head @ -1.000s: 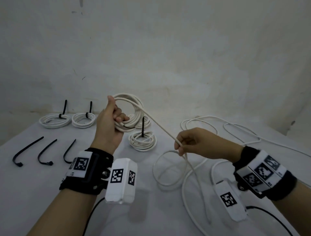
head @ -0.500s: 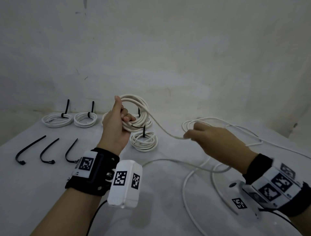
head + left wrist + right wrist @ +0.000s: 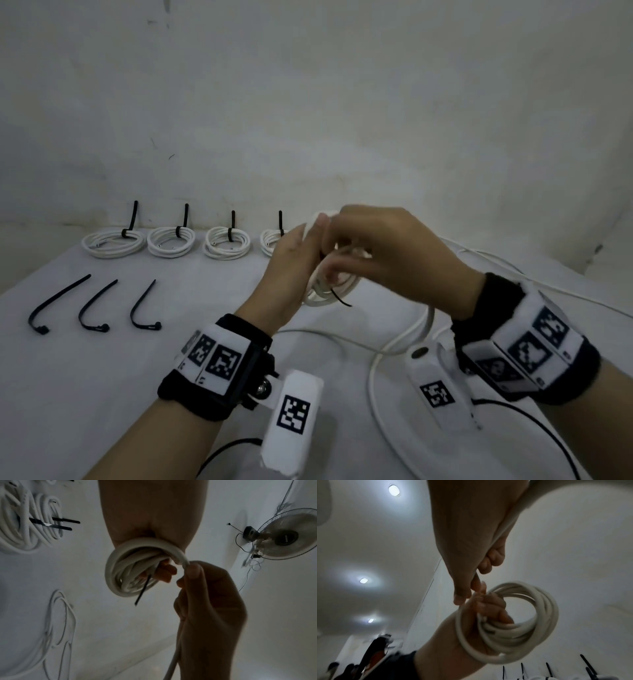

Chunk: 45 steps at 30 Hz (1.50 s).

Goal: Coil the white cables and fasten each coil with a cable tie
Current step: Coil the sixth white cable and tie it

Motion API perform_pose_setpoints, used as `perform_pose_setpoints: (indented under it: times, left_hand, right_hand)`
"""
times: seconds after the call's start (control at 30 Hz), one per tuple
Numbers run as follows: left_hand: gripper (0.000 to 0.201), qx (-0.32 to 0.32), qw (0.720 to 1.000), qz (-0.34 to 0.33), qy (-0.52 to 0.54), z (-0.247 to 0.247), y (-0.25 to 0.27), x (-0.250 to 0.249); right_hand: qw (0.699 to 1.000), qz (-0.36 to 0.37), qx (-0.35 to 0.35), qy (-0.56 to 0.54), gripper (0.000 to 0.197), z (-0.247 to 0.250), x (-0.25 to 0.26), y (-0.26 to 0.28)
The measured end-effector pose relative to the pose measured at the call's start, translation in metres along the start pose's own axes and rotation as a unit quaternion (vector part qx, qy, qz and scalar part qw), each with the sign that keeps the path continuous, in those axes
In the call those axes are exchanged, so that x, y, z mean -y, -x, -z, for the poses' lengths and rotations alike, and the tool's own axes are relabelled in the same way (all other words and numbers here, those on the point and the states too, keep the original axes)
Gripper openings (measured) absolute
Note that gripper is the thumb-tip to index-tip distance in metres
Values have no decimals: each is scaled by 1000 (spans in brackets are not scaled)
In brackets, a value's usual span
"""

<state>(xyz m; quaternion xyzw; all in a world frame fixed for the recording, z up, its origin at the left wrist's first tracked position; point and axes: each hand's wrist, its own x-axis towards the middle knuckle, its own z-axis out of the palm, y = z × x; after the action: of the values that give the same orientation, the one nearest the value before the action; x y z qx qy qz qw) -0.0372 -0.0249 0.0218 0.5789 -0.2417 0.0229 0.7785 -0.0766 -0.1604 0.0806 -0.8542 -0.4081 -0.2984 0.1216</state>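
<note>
Head view, both grips clamped on white cable coil (image 3: 325,294), tied coils (image 3: 227,242) behind, loose ties (image 3: 94,308) left.

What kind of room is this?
Probably a plain indoor workroom, not a factory: a bare scuffed white wall, a table under a white cloth, a wall-mounted fan and recessed ceiling lights.

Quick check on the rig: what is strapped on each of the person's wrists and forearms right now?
Each wrist carries a black band with white panels printed with black square tag markers. A white camera block with its own marker hangs below the left wrist, another below the right. A thin black lead trails from each. No sleeves.
</note>
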Motion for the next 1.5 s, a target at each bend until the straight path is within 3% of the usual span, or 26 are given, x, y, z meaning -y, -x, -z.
perform_pose_setpoints:
  times: [0.1, 0.2, 0.4, 0.5, 0.6, 0.67, 0.77, 0.87, 0.93, 1.07, 1.13, 1.23, 1.3, 1.43, 1.5]
  left_hand:
    - [41, 28, 996, 56, 66, 1, -1, -6]
    - [43, 54, 989, 84, 110, 3, 0, -8]
    - [13, 40, 989, 75, 124, 10, -2, -3]
    - [4, 31, 985, 72, 157, 11, -3, -5]
    - [13, 24, 982, 70, 173, 13, -5, -7]
    - [18, 20, 984, 73, 161, 15, -6, -6]
    - [22, -2, 994, 67, 85, 18, -7, -7]
    - [5, -42, 998, 2, -40, 24, -8, -11]
    - [20, -60, 990, -41, -117, 31, -9, -13]
    - [16, -53, 983, -86, -155, 31, -8, -13]
    - [19, -52, 989, -65, -124, 29, -7, -11]
    - [41, -18, 998, 38, -52, 25, -8, -8]
    - [42, 4, 996, 86, 13, 23, -9, -8]
    - [30, 7, 988, 102, 113, 21, -10, -13]
    - [31, -14, 986, 101, 131, 22, -11, -14]
  right_hand:
    - [994, -84, -48, -40, 21, 0, -18, -5]
    - [988, -120, -68, -69, 24, -6, -27, -5]
    - [982, -135, -118, -57, 26, -11, -29, -7]
    - [988, -115, -94, -36, 27, -12, -33, -4]
    - [991, -133, -13, -31, 43, -15, -33, 0]
    - [988, -150, 9, -36, 48, -19, -31, 0]
    - [986, -154, -23, -62, 36, -24, -30, -2]
    - [984, -166, -21, -66, 32, -24, -32, -2]
    - [983, -172, -14, -57, 30, -22, -34, -1]
    - [987, -152, -14, -55, 24, -19, -38, 0]
    - [988, -144, -24, -53, 23, -18, -40, -1]
    - [988, -144, -34, -49, 23, -19, -43, -1]
    - [986, -152, -39, -60, 24, -21, -43, -2]
    - [982, -154, -58, -90, 22, -25, -41, -5]
    - [967, -183, -73, -162, 18, -24, -39, -5]
